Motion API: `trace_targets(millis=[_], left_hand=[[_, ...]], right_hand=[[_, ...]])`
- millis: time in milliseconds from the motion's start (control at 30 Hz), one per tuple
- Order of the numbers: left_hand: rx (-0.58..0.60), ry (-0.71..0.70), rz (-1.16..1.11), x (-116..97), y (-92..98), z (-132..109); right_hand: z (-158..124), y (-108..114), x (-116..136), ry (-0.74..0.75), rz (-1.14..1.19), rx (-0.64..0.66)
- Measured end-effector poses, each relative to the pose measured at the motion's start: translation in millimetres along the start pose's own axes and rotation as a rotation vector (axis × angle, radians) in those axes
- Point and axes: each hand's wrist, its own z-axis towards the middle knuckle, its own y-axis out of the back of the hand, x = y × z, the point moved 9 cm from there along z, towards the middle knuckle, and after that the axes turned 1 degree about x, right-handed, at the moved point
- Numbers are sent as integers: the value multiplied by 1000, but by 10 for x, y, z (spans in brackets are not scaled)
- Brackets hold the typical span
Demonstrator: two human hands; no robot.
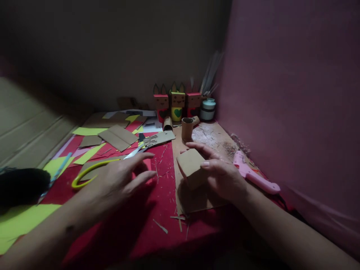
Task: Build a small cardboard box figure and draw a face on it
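My right hand (222, 172) grips a small cardboard box (191, 165), thumb on its top edge and fingers behind it, tilted over a flat cardboard sheet (206, 204). To the left, my left hand (123, 172) hovers above the red cloth with thumb and fingers apart, holding nothing. Beneath and beside it lie scissors with a yellow handle (80, 180), partly covered by the hand. A short cardboard tube (187, 130) stands upright just beyond the box. A pink hot glue gun (255, 176) lies to the right of my right hand.
Three box-headed cardboard figures (177, 101) stand at the back beside a pale blue jar (208, 109). Cardboard pieces (118, 137) and coloured paper are spread over the left side. Scraps litter the red cloth (157, 210). A pink curtain-like sheet (289, 93) borders the right.
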Motion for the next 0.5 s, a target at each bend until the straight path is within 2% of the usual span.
trace_targets(millis=[67,100,200,333,500], left_hand=[[56,33,-254,-223,-166,39],[120,51,-399,-312,-278,62],[240,125,-693,-442,-519,139],[262,94,-780,-457,-632,245],[300,129,-905,-310,-774,259]], right_hand=[[7,4,-6,-1,-11,1],[11,8,-13,-5,-18,3],[22,37,-41,-28,-40,-6],[36,81,-90,-70,-37,-36],[53,133,-134,-95,47,-98]])
